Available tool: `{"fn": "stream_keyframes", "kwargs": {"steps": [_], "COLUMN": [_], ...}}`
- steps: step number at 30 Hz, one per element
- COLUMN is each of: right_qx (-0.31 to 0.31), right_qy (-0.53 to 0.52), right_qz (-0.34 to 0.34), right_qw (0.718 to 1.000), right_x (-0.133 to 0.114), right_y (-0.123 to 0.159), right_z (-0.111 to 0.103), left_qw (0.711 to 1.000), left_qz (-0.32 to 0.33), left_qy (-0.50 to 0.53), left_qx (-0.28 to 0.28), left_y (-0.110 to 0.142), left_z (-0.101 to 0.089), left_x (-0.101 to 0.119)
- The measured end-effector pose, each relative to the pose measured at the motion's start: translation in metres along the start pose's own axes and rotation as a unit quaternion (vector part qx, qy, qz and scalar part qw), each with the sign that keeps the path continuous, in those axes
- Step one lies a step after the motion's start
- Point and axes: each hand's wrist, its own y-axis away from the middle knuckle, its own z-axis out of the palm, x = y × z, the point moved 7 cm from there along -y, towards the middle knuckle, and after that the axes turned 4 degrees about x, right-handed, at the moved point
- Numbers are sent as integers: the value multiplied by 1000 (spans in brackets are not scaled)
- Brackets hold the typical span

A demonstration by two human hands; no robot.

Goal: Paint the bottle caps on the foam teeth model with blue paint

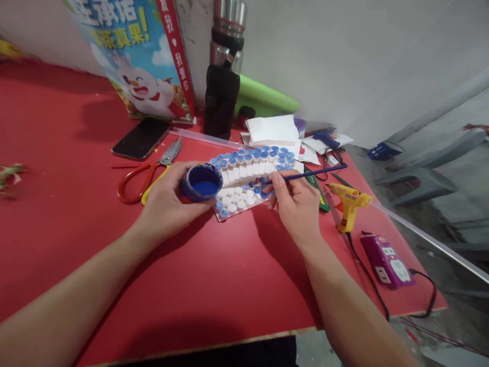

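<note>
My left hand [168, 196] is wrapped round a small jar of blue paint [202, 182], tilted so that its open mouth shows. In my right hand [296, 206] is a thin blue paintbrush [309, 173], pinched between thumb and fingers. The brush tip reaches down to a white model [237, 176] made of card and small round discs. Many discs along its back row [248, 157] are blue. Several discs at the front [236, 199] are still white, while those by the brush tip are dark blue. My right fingers hide part of the model's right side.
Orange-handled scissors [137, 183] and a black phone [141, 137] lie left. Behind stand a printed bag [148, 71], a black bottle [220, 99] and white paper [273, 131]. Right are a yellow glue gun [348, 204] with a cord and a purple power box [387, 261] near the table edge.
</note>
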Motion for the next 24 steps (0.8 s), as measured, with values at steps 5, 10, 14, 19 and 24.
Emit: {"fn": "stream_keyframes", "kwargs": {"steps": [5, 10, 14, 19, 24], "right_qx": [-7, -10, -14, -12, -18], "right_qy": [-3, -10, -10, -17, -15], "right_qz": [3, 5, 4, 4, 5], "right_qw": [1000, 1000, 1000, 1000, 1000], "right_x": [2, 3, 3, 4, 4], "right_y": [1, 1, 1, 3, 3], "right_z": [2, 2, 4, 6, 7], "left_qw": [1000, 1000, 1000, 1000, 1000], "left_qz": [0, -3, -3, 1, -5], "left_qy": [-2, -5, -8, -7, 0], "left_qx": [-1, 1, -1, 0, -2], "left_y": [0, 0, 0, -1, 0], "left_z": [0, 0, 0, 0, 0], "left_x": [1, 0, 0, 2, 2]}}
